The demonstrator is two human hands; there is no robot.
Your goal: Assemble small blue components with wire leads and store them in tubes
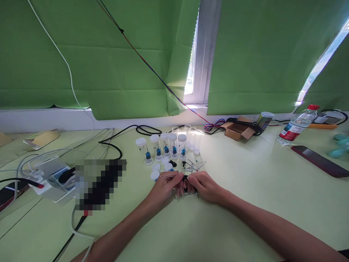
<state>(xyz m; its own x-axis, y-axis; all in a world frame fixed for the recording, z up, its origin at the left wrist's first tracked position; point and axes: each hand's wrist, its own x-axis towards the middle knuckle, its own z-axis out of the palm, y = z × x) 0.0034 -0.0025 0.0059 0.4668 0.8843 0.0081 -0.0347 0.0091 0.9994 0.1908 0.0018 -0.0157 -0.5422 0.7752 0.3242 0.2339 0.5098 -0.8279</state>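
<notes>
Near the middle of the table, my left hand [167, 183] and my right hand [205, 186] meet with fingers closed. Thumbs and fingertips of both pinch a small black part [185, 178], mostly hidden by the fingers. A thin bent metal wire [165, 178] shows against my left hand. Just beyond lies a pile of thin metal rods [195, 166], beside small black pieces [172, 163]. White round caps [156, 167] lie left of these. Behind stand several clear tubes [174, 147] with white lids and blue parts inside. More metal pieces [187, 194] lie under my hands.
At left are a white power strip [54, 189] with cables and a pixelated dark object [102, 185]. Toward the back right stand an open cardboard box [237, 131], a can [264, 120] and a water bottle [296, 127]. A dark phone [320, 161] lies at right.
</notes>
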